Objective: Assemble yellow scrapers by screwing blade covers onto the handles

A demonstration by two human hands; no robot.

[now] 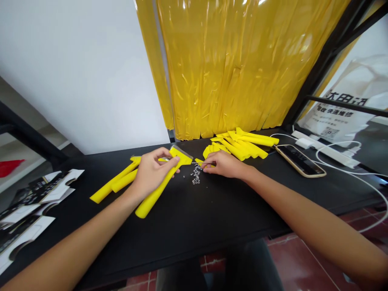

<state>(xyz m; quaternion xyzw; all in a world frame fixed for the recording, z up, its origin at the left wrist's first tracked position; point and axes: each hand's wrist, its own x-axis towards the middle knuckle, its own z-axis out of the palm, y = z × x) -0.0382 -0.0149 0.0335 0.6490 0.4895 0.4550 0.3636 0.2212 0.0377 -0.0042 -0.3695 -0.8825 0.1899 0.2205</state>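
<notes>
My left hand (154,169) is closed around a yellow squeegee-like scraper (159,192) with a wide head and a clear strip along its edge. The handle slants down toward the front of the table. My right hand (222,163) pinches a thin metal tool (198,163), whose tip points at the scraper's head; its exact kind is too small to make out. Just below my right fingers lies a small heap of tiny metal rings (196,178) and bits. Two more yellow scrapers (106,190) rest left of my left hand, partly covered by it.
A pile of yellow scrapers (242,145) lies behind my right hand. Right of it are a phone (300,161), white cables and a power strip (327,149). Printed cards (39,198) are stacked at the left. A yellow plastic sheet (230,72) hangs behind the black table (188,226).
</notes>
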